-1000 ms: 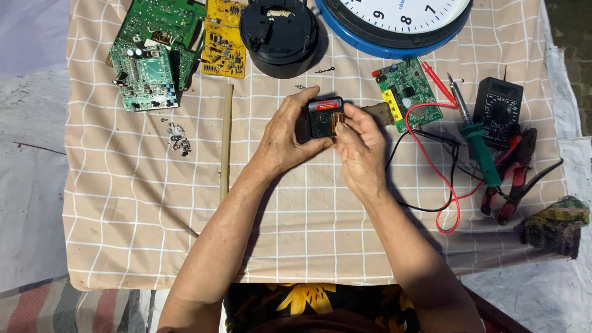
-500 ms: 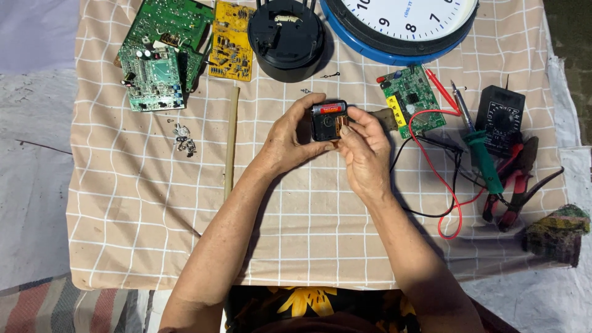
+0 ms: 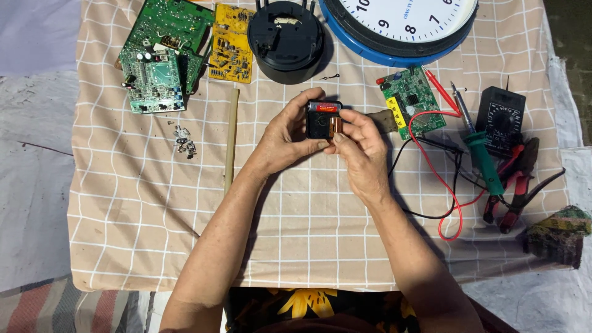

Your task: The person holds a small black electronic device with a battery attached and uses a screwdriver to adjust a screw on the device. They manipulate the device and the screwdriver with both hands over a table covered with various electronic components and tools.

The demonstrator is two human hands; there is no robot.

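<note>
Both hands pinch a small black clock movement (image 3: 323, 120) above the middle of the checked cloth (image 3: 123, 203), the left hand (image 3: 285, 137) cradling it steady while the right hand (image 3: 361, 145) fingers its copper-coloured edge, facing up for viewing.

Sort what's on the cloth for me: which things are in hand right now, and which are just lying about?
In hand:
- small black module with a copper coil, held by left hand and right hand

Lying about:
- green circuit boards
- yellow board
- black round housing
- wall clock
- small green board
- multimeter
- soldering iron
- pliers
</note>
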